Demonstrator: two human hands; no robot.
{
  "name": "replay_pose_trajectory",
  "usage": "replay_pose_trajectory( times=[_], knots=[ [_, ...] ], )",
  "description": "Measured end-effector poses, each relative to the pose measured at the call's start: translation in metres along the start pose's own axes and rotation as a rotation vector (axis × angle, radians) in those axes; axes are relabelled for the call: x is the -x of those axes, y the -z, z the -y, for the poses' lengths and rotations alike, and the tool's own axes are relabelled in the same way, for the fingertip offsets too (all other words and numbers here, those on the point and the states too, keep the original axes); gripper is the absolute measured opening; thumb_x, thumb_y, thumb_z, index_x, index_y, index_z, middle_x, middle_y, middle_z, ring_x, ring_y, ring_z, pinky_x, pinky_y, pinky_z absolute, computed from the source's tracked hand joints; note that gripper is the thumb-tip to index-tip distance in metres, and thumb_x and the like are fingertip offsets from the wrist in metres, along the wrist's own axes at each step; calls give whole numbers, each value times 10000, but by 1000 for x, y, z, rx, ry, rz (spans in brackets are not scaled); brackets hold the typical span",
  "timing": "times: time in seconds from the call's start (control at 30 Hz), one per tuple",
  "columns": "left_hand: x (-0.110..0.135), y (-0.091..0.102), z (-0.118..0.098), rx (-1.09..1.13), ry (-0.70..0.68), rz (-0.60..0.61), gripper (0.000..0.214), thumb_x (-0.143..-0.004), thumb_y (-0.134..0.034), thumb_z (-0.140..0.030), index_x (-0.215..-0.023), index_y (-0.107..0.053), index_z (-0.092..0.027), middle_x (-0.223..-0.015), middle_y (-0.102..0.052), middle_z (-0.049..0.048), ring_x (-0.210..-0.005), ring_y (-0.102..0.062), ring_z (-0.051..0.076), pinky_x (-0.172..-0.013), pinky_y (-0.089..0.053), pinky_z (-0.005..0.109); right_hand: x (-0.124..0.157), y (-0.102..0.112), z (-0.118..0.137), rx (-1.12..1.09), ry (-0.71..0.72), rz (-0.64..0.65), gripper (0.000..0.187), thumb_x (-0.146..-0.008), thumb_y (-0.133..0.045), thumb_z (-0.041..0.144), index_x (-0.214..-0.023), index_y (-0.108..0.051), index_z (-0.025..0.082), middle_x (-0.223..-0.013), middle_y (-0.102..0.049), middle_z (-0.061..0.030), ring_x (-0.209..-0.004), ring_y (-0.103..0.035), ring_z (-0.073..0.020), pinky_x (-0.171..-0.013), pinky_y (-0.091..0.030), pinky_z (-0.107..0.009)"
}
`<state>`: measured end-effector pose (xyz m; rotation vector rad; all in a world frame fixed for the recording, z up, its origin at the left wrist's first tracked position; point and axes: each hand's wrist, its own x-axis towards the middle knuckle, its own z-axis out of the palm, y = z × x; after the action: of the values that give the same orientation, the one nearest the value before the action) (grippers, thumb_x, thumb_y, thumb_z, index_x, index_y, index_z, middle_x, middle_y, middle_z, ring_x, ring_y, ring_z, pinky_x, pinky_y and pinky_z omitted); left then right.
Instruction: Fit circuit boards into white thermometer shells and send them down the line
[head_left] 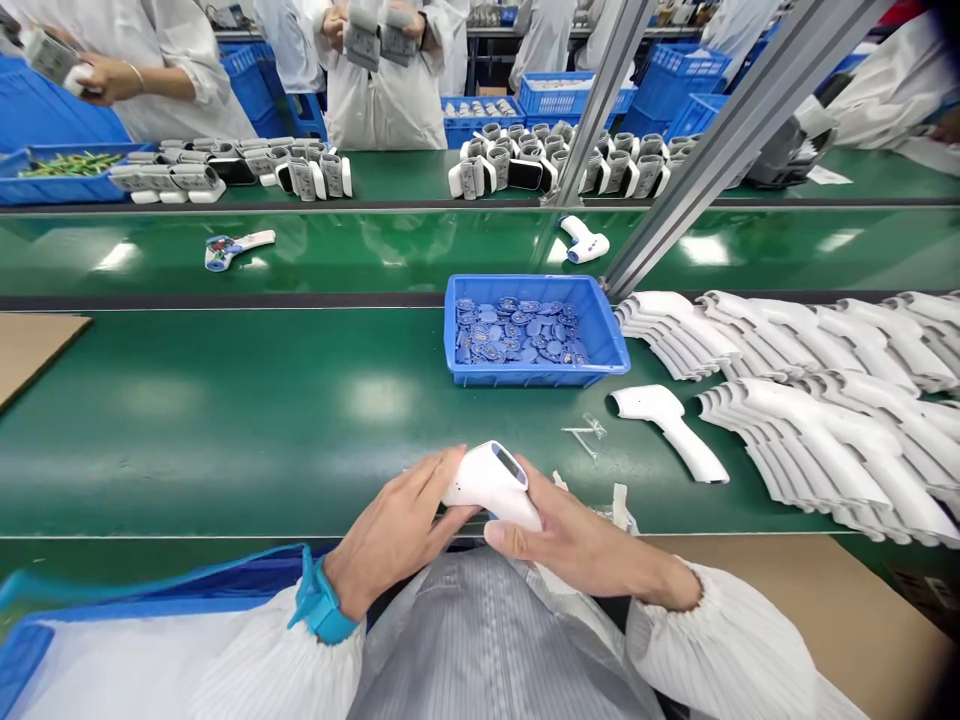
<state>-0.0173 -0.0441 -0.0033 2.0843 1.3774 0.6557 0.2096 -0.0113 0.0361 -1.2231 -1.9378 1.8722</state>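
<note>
Both my hands hold a white infrared thermometer (pixel 491 485) just above the front edge of the green workbench (pixel 225 440). Its small dark display faces up and toward me. My left hand (pixel 397 525) wraps its left side, fingers across the body, with a blue wrist strap (pixel 322 603) at the cuff. My right hand (pixel 577 540) grips it from the right and below. The thermometer's lower part is hidden by my fingers. A single white thermometer housing (pixel 667 430) lies to the right, beyond my right hand.
A blue tray (pixel 536 330) of small blue parts sits ahead. Rows of white housings (pixel 817 400) are stacked at right, with small clear plastic pieces (pixel 585 435) nearby. Metal uprights, a green conveyor with loose thermometers, and co-workers in white coats lie beyond.
</note>
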Motion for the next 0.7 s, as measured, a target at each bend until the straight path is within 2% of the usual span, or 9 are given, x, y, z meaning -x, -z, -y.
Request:
replay_pose_trajectory(
  times=[0.07,0.1,0.17,0.2,0.23,0.3,0.37,0.5,0.7],
  knots=[
    [-6,4,-4,100,43,52,462,-970,-580,-399,-1387,-491,-220,-1335,-632,67,-1179,-613,222,-1018,-481,355,-1,2,-2,81,66,0,403,-927,-566,566,-1169,-495,251,-984,-563,-24,-806,-518,-161,-673,-467,-301],
    [-9,6,-8,162,89,108,416,-944,-614,-428,-1302,-558,-224,-1216,-686,42,-1057,-655,207,-907,-523,324,-2,3,-2,117,115,-21,365,-933,-562,554,-1121,-512,245,-975,-559,-20,-796,-507,-156,-672,-461,-298],
    [-18,9,-16,240,196,193,357,-860,-696,-495,-1058,-642,-202,-903,-715,-1,-762,-649,175,-638,-499,281,-9,3,3,161,215,-133,297,-957,-536,519,-1041,-544,234,-962,-568,-19,-810,-515,-154,-698,-456,-298],
    [-22,9,-20,251,236,199,351,-822,-729,-496,-974,-638,-194,-797,-689,-16,-668,-611,161,-564,-451,273,-14,1,7,177,245,-235,279,-969,-519,504,-984,-562,228,-938,-577,-18,-810,-523,-153,-709,-450,-296],
    [-26,10,-24,256,260,172,329,-806,-744,-461,-950,-624,-191,-758,-675,-25,-628,-586,153,-540,-420,269,-21,-2,11,194,257,-368,289,-981,-500,492,-904,-568,222,-890,-581,-13,-787,-526,-147,-703,-437,-293],
    [-34,9,-30,284,259,85,288,-810,-722,-339,-1031,-602,-200,-826,-697,-25,-653,-592,148,-569,-423,262,-36,-12,21,263,253,-646,382,-995,-478,471,-715,-508,212,-729,-540,10,-673,-490,-125,-650,-391,-288],
    [-40,6,-32,312,193,81,236,-830,-643,-225,-1062,-600,-206,-901,-718,-12,-691,-616,148,-598,-436,257,-51,-22,27,412,274,-829,474,-989,-498,461,-600,-400,209,-610,-460,29,-577,-411,-106,-586,-322,-296],
    [-45,-7,-33,161,102,103,113,-781,-541,-128,-850,-625,-160,-779,-710,50,-611,-614,168,-532,-383,267,-67,-30,27,723,394,-896,506,-1013,-466,383,-545,-411,198,-561,-463,14,-547,-388,-103,-547,-248,-316],
    [-56,-15,-31,-137,109,64,230,-764,-538,-164,-946,-669,-113,-744,-716,128,-626,-661,259,-564,-423,324,-73,-18,25,713,486,-1058,532,-1011,-424,303,-500,-316,206,-493,-416,15,-489,-336,-96,-529,-246,-310]
  ],
)
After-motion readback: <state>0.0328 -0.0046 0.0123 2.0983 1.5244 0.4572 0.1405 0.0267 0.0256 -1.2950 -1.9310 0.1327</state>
